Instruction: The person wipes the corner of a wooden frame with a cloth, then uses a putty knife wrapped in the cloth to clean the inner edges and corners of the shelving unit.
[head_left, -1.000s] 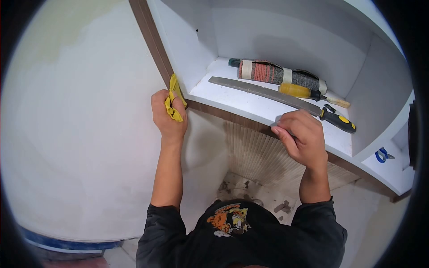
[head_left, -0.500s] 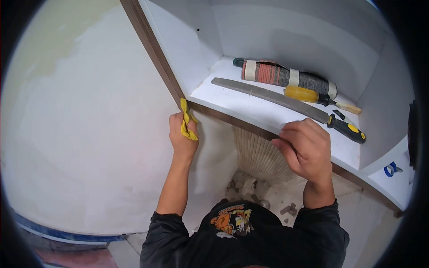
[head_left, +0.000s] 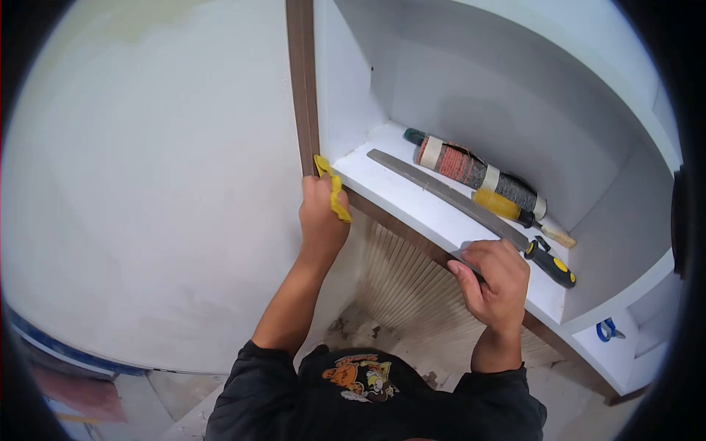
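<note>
In the head view, the left hand (head_left: 322, 213) sits just above the picture's centre, at about 11 o'clock from the right hand. Its fingers (head_left: 315, 192) are clenched around a crumpled yellow cloth (head_left: 332, 192). The cloth is pressed against the corner where the upright brown edge strip (head_left: 303, 88) meets the front of the white shelf (head_left: 412, 202). The right hand (head_left: 494, 283) lies at 4 o'clock from the cloth, fingers curled tight over the shelf's front lip and thumb under it. On the shelf, at 12 o'clock from the right hand, a long grey file (head_left: 448, 197) runs slantwise, and its black and yellow handle (head_left: 550, 263) ends just beside that hand at 2 o'clock. Behind the file lie a rolled striped bundle (head_left: 474, 170) bound with pale tape and a yellow-handled tool (head_left: 507, 207), both near the back wall. A ribbed panel (head_left: 412, 287) stands below the shelf, between the forearms. A blue item (head_left: 609, 329), too small to tell, rests on a lower ledge at 4 o'clock. A bare white wall (head_left: 147, 184) fills the 9 o'clock side.
</note>
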Available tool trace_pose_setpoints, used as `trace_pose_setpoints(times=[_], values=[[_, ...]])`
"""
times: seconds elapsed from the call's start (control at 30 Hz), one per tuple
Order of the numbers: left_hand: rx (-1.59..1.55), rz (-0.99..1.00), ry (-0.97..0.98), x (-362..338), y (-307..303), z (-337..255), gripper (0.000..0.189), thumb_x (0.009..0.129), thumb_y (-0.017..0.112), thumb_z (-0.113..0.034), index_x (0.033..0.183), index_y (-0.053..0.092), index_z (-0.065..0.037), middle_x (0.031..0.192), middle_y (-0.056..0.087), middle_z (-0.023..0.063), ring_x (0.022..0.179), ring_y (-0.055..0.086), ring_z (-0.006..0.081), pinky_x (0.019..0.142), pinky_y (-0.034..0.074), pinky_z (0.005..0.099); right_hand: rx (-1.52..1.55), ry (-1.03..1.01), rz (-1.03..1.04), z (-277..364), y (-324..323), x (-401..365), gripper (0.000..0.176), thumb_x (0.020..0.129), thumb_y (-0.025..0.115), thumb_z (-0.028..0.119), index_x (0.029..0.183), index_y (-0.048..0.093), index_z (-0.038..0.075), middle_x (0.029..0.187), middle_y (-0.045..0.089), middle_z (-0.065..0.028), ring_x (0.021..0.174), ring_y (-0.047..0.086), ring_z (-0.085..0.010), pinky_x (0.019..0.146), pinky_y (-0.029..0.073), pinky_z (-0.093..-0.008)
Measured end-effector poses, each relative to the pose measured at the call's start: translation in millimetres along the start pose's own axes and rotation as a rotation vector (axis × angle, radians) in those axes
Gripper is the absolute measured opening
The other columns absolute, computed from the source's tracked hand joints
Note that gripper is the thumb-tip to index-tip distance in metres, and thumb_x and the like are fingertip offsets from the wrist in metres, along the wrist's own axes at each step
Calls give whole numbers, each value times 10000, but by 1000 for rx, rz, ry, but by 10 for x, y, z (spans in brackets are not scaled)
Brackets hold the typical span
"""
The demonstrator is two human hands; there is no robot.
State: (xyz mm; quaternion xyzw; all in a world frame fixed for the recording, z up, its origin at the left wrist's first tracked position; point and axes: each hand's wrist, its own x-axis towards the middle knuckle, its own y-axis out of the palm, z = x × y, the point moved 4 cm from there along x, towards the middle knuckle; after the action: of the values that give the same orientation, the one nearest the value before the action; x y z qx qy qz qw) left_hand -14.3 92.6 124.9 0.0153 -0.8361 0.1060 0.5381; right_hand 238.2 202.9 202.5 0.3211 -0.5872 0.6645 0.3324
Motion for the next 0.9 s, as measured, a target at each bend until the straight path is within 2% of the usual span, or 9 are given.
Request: trace_pose_setpoints(times=[0.13,0.27,0.33,0.43,0.57,0.67,0.73,0.8,0.9], values=[[-18,-116,59,287,-82,-128,259,844,594,5,1099,557,21,950,511,186,812,565,394,663,508,436,-16,-5,-3,22,41,15,221,690,849,110,783,663,38,803,679,-84,660,596,-252,578,462,-331],[42,-53,22,443,17,-83,230,852,589,0,1077,539,6,960,502,185,821,569,401,655,505,446,-29,11,4,33,42,16,217,693,846,100,786,661,37,797,680,-87,656,596,-257,578,463,-336],[19,16,-17,220,39,-57,213,854,590,-2,1059,531,3,961,499,188,820,572,406,656,504,454,-36,8,-2,12,44,20,205,698,838,82,787,660,32,796,680,-96,657,602,-258,580,467,-334],[60,164,-42,-225,134,78,270,872,616,-52,1126,542,1,969,490,185,815,588,388,658,513,458,-5,4,-22,-11,22,-15,187,709,822,59,788,656,23,798,681,-111,665,615,-263,582,474,-336],[56,217,-209,-448,-219,102,241,876,614,-62,1099,539,-11,992,493,179,820,587,388,668,505,474,71,-15,-53,2,-15,-100,174,719,813,49,794,662,7,802,685,-134,693,647,-275,616,508,-334],[0,258,-210,-535,-483,-56,229,876,617,-76,1082,534,-17,1007,492,177,824,585,391,678,497,482,320,62,6,190,251,-212,238,738,802,58,942,694,1,894,691,-161,808,667,-322,730,542,-358],[-88,251,-195,-583,-517,-186,228,880,617,-93,1083,537,-25,1012,494,171,830,586,392,681,492,484,304,108,288,466,651,-177,512,760,781,62,1235,606,-13,1126,637,-221,1023,628,-386,894,517,-395],[-151,340,-236,-586,-537,-323,244,889,612,-118,1109,549,-35,1003,502,162,846,586,388,676,493,474,455,104,363,579,1141,-190,733,781,754,57,1423,410,-23,1310,519,-250,1180,537,-422,983,462,-424],[-144,436,-244,-571,-571,-285,272,887,623,-171,1123,564,-49,994,518,148,868,588,381,690,494,463,450,86,269,673,1476,-91,799,765,744,41,1446,334,-42,1343,471,-255,1222,508,-422,1002,446,-427]])
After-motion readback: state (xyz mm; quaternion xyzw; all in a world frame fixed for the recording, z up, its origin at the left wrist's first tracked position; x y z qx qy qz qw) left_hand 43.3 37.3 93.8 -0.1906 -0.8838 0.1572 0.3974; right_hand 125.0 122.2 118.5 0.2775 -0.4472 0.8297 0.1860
